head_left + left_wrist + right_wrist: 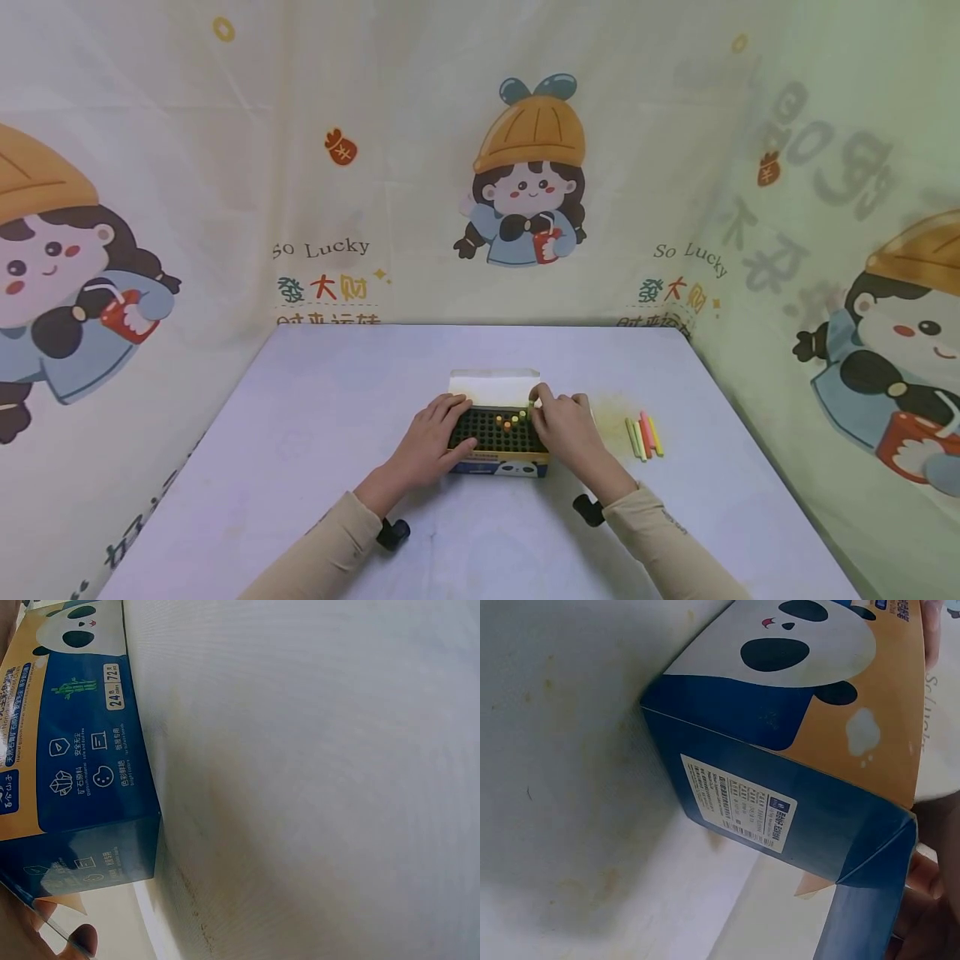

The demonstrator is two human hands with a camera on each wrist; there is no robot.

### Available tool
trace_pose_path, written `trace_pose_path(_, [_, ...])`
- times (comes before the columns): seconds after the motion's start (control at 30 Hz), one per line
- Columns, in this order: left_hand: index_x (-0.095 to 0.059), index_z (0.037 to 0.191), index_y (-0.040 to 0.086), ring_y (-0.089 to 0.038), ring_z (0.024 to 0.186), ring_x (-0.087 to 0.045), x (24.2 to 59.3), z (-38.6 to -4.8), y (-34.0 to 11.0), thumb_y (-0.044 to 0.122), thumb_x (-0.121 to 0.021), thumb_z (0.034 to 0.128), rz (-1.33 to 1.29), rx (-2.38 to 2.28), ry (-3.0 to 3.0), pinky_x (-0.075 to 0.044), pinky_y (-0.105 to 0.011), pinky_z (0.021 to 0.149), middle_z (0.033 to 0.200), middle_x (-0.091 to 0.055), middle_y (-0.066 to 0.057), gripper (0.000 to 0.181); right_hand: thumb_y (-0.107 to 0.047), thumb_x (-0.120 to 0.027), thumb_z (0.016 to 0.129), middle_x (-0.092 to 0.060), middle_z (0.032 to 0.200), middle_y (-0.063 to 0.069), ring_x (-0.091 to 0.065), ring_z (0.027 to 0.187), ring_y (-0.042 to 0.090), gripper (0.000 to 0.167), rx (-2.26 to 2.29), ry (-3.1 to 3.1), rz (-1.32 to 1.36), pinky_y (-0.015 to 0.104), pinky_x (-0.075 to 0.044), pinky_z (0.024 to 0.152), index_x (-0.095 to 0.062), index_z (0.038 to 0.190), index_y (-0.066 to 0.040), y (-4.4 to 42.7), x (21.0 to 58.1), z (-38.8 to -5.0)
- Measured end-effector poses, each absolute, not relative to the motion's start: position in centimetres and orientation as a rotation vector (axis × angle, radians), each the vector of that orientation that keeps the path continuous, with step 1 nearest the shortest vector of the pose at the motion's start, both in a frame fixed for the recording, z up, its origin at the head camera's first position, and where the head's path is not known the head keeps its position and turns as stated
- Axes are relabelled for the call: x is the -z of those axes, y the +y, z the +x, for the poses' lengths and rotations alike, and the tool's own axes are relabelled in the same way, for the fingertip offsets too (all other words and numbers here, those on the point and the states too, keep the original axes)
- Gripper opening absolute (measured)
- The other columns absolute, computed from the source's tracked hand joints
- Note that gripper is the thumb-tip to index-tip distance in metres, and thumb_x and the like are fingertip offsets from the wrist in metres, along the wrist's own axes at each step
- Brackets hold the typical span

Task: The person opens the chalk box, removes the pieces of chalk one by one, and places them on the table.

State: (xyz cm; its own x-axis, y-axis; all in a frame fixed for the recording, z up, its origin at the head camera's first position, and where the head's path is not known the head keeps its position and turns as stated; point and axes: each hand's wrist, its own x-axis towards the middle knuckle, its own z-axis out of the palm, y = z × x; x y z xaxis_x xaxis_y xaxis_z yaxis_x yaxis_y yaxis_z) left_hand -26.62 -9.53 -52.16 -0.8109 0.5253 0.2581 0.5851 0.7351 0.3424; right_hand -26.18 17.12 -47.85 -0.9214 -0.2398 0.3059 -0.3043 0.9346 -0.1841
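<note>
Gripping the panda box (487, 467) at its left end, the left hand (437, 429) lay apart from the right hand (566, 423), whose fingertips pinched a yellowish-green stick (536, 403) near the far right corner. Short coloured sticks (507, 427) stood in holes between both hands; loose sticks (647, 433) lay outward of the right.

Both forearms wear long sleeves in plain light beige, smooth and fairly close-fitting, with soft creases near the cuffs. The left sleeve (318, 546) and right sleeve (671, 546) each end at the wrist, leaving the left hand (426, 437) and right hand (568, 429) bare. Small dark print, too tiny to read, marks the right sleeve near its cuff. A stubby, rounded black device (393, 534) shows beside each wrist.
</note>
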Motion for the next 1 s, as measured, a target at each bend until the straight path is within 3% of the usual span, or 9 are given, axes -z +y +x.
trace_pose_path(0.17, [-0.032, 0.163, 0.014, -0.033, 0.155, -0.027, 52.21, -26.68, -9.56, 0.053, -0.048, 0.1072, -0.903, 0.619, -2.783, -0.032, -0.060, 0.119, 0.164, -0.035, -0.010, 0.070, -0.024, -0.074, 0.097, -0.066, 0.070, -0.007, -0.063, 0.069, 0.017, 0.017, -0.366, -2.849, 0.382, 0.054, -0.047, 0.092, -0.068, 0.109, -0.014, 17.26, 47.84, -26.30])
trace_pose_path(0.4, [-0.033, 0.162, 0.013, -0.034, 0.155, -0.028, 52.20, -26.61, -9.52, 0.053, -0.048, 0.1071, -0.900, 0.620, -2.780, -0.032, -0.060, 0.119, 0.164, -0.035, -0.011, 0.070, -0.023, -0.073, 0.098, -0.073, 0.079, -0.003, -0.067, 0.075, 0.019, 0.013, -0.402, -2.855, 0.376, 0.056, -0.048, 0.093, -0.072, 0.108, -0.014, 17.38, 47.92, -26.35])
trace_pose_path(0.63, [-0.033, 0.163, 0.013, -0.034, 0.155, -0.027, 52.01, -26.51, -9.49, 0.054, -0.048, 0.1069, -0.891, 0.628, -2.801, -0.031, -0.061, 0.120, 0.165, -0.035, -0.010, 0.071, -0.023, -0.071, 0.100, -0.071, 0.074, -0.004, -0.064, 0.072, 0.018, 0.012, -0.405, -2.858, 0.387, 0.055, -0.046, 0.093, -0.069, 0.109, -0.015, 17.44, 47.99, -26.42])
trace_pose_path(1.0, [-0.033, 0.163, 0.012, -0.034, 0.156, -0.026, 51.82, -26.39, -9.53, 0.054, -0.048, 0.1068, -0.891, 0.639, -2.810, -0.029, -0.062, 0.120, 0.165, -0.034, -0.010, 0.072, -0.023, -0.064, 0.104, -0.053, 0.057, -0.011, -0.057, 0.060, 0.013, 0.013, -0.361, -2.847, 0.401, 0.056, -0.048, 0.094, -0.062, 0.114, -0.014, 17.42, 47.97, -26.30])
